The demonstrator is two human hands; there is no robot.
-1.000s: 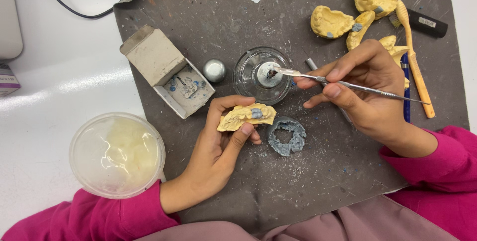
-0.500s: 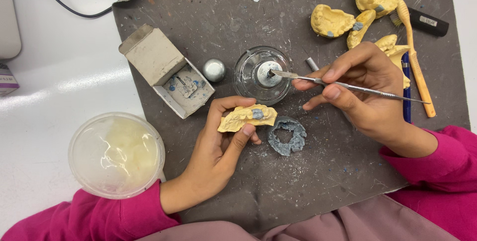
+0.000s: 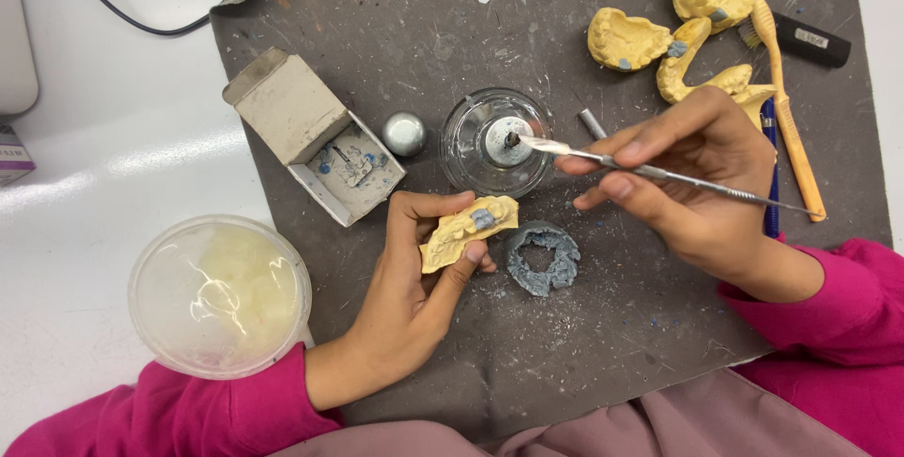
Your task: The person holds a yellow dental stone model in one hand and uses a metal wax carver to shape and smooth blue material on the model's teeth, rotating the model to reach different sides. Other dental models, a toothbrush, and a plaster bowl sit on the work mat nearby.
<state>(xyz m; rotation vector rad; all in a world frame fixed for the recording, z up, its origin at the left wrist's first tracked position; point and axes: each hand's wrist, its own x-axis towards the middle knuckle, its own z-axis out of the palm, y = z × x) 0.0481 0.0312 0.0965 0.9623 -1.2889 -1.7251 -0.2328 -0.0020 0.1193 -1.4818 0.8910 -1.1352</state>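
Note:
My left hand point(image 3: 411, 280) holds a yellow plaster dental cast point(image 3: 466, 230) with a small grey-blue patch on it, just above the dark grey mat point(image 3: 395, 24). My right hand point(image 3: 692, 175) grips a thin metal spatula point(image 3: 659, 173) like a pen. Its tip rests at the wick of a small glass burner point(image 3: 494, 142). A grey-blue wax ring point(image 3: 541, 257) lies on the mat right of the cast, between both hands.
An open grey cardboard box point(image 3: 315, 137) and a round metal cap point(image 3: 404, 133) sit left of the burner. Several yellow casts point(image 3: 629, 38), a toothbrush point(image 3: 786, 90) and a black tool point(image 3: 810, 41) lie at the top right. A clear lidded tub point(image 3: 218, 293) stands on the white table.

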